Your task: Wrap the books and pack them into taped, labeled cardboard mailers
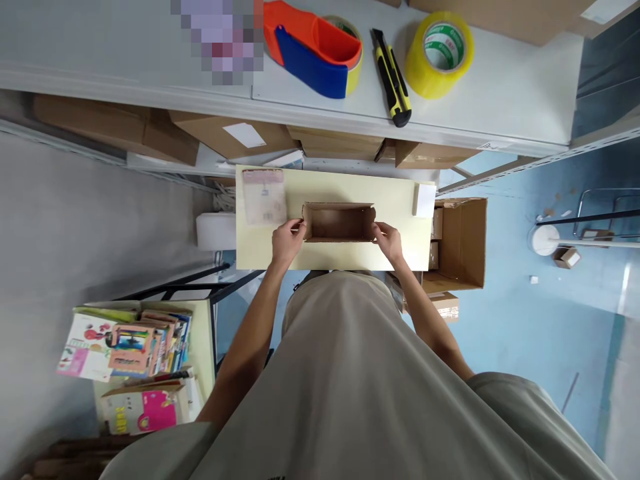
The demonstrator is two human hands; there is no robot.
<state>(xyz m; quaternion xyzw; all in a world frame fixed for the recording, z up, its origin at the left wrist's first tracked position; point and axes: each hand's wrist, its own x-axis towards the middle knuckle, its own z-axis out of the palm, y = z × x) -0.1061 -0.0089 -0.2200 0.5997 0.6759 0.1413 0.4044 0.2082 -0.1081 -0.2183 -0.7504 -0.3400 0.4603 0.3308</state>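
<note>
Both hands, left hand [287, 241] and right hand [389, 241], grip an open cardboard box [339, 223].

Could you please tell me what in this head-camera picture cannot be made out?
- Inside of the small cardboard box, head view: too dark to tell whether anything is in it.
- Left hand and right hand fingertips: hidden by the box ends.
- Pixelated patch on the shelf: blurred.
- Label on the pale board: print too small.
- Floor under the board: hidden by the torso.

Loose beige short-sleeved shirt [350, 373]
</note>
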